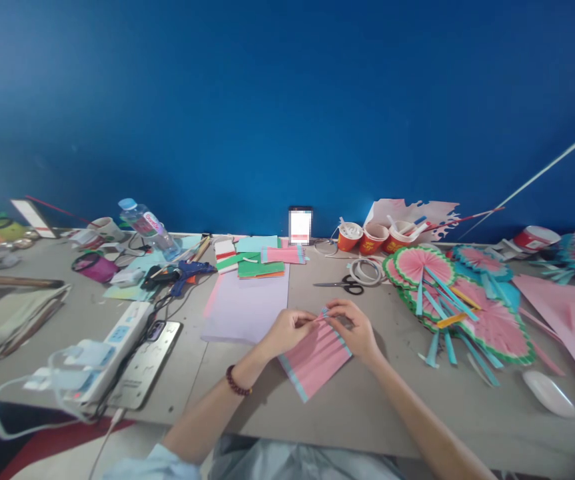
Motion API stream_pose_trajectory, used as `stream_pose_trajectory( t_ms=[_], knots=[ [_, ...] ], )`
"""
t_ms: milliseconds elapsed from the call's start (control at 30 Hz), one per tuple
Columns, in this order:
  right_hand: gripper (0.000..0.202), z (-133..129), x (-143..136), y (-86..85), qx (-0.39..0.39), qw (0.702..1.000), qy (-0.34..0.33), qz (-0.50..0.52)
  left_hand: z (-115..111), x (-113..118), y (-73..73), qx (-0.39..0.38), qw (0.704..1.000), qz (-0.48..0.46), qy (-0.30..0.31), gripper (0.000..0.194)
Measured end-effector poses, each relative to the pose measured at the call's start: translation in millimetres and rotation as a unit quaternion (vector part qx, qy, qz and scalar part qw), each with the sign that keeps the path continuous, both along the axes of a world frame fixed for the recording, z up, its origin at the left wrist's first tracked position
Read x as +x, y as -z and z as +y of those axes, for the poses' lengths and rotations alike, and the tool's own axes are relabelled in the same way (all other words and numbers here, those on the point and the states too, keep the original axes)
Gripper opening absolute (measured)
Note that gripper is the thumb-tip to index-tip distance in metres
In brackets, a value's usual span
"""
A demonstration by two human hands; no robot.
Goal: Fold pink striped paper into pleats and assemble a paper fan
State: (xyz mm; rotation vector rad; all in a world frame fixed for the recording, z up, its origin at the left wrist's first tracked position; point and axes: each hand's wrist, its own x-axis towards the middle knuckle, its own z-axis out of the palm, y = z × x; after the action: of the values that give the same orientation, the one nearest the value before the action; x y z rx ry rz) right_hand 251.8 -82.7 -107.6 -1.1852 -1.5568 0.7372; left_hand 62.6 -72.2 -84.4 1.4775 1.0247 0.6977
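Pink paper with pale blue edges [312,367] lies slanted before me, creased in parallel lines along its length. My left hand [290,333] pinches the far end of it, thumb and fingers together. From the other side my right hand [357,327] grips the same end, fingers bent over the narrow gathered folds. The near part of the sheet spreads down toward me over the grey table [257,393]. Beyond my hands lie black-handled scissors [352,287] and a roll of white tape [366,272]. A lilac sheet [237,307] lies to the left of my left hand.
Pink, green and blue pleated paper fans [497,313] cover the right side, near a white computer mouse [550,393]. Red paper cups [350,238] stand by the blue wall. On the left are a power strip [122,340], a phone [150,367], a blue glue gun [187,272] and a bottle [150,227].
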Motion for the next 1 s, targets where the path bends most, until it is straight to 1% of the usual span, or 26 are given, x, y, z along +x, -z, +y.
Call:
stream_pose_trajectory(
  t_ms=[133, 233, 400, 533, 700, 867, 1000],
  knots=[
    [0.008, 0, 1, -1.8, -0.017, 1.000, 0.008, 0.002, -3, 1, 2.8, 0.019, 1.000, 0.002, 0.000, 0.036],
    [0.009, -1, 0, -2.4, -0.010, 1.000, 0.013, 0.004, -4, 3, 2.5, 0.020, 1.000, -0.002, 0.002, 0.037],
    [0.013, -1, -1, -1.9, 0.007, 1.000, 0.006, 0.016, -6, 5, -3.2, -0.013, 0.999, -0.033, -0.007, 0.044],
    [0.013, -2, -4, -2.5, 0.003, 1.000, -0.016, 0.027, -3, 5, -1.2, -0.047, 0.998, -0.045, -0.024, 0.044],
    [0.013, -4, -9, -3.9, -0.025, 0.998, -0.011, 0.054, -1, 6, 4.5, -0.055, 0.996, -0.049, -0.041, 0.044],
    [0.020, -3, -11, -6.2, -0.084, 0.990, 0.000, 0.113, -5, 7, 4.1, -0.022, 0.998, -0.045, -0.031, 0.040],
    [0.023, -2, -10, -4.9, -0.116, 0.983, -0.009, 0.139, -6, 8, 5.3, 0.000, 0.999, -0.045, -0.024, 0.035]
  ],
)
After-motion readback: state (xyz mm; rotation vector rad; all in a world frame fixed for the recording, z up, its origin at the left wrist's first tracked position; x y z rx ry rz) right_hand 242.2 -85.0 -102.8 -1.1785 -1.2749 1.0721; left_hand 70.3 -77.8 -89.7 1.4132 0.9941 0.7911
